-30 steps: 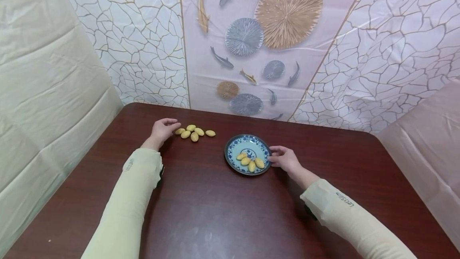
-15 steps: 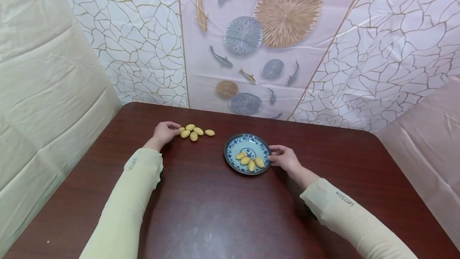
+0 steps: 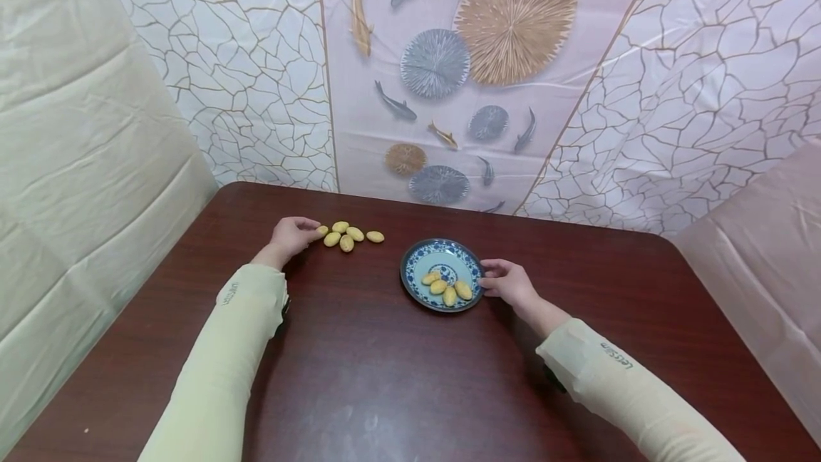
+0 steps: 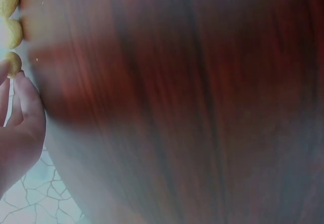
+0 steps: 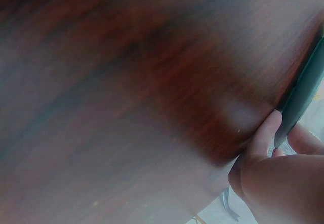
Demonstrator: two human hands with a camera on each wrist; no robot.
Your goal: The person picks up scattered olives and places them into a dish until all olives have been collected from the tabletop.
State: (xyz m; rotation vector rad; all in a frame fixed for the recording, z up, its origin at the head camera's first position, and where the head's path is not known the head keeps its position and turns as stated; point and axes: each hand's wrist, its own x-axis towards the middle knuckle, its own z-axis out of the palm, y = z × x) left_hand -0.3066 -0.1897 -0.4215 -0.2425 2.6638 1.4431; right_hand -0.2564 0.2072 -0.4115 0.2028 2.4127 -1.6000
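My left hand [image 3: 291, 237] pinches a small yellow oval piece [image 3: 323, 230], like a small fruit or potato, between thumb and fingertips; the left wrist view shows this yellow piece [image 4: 13, 63] at the fingertips too. Right beside it lie several similar yellow pieces [image 3: 347, 243] in a loose cluster, one a little apart to the right. My right hand [image 3: 509, 282] grips the right rim of a round blue-and-white patterned plate [image 3: 423, 262]. Several yellow pieces [image 3: 450, 296] sit on the plate's near part. In the right wrist view, thumb and fingers lie on either side of the plate's dark edge [image 5: 304, 85].
Everything stands on a dark red-brown wooden table [image 3: 385, 376] with rounded far corners. Behind it hangs a patterned cloth [image 3: 436, 63] with fish and round leaf shapes. Pale fabric [image 3: 83, 127] borders the left side, and pinkish fabric [image 3: 763, 248] the right.
My left hand has come down and slightly right to the leftmost yellow piece and now pinches it. The right hand and the plate have stayed in place.
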